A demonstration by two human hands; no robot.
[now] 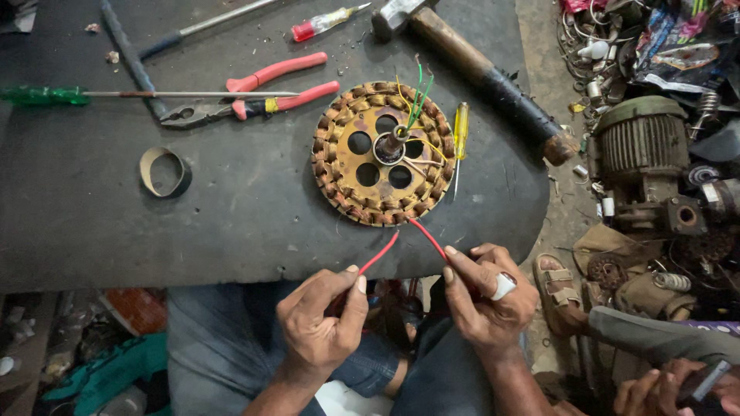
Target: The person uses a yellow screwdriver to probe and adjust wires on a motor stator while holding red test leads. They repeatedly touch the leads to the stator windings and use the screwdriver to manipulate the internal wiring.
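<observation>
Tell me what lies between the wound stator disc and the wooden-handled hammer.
In the head view, a small yellow-handled screwdriver lies between the stator disc and the hammer, right against the disc's rim.

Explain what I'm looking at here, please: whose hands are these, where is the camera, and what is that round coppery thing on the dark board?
This is one picture from a camera worn on a person's head, looking down at their own two bare hands. There is no machine.

The left hand pinches the end of one red wire. The right hand, which wears a ring, pinches a second red wire. Both wires run up to the round part, a disc with holes, ringed by copper-coloured windings, lying flat on the dark board.

Around it lie red-handled pliers, a green-handled screwdriver, a small yellow screwdriver, a hammer and a roll of tape.

On the floor at the right stands a ribbed motor among scrap parts. At the bottom right another person's hands show.
</observation>
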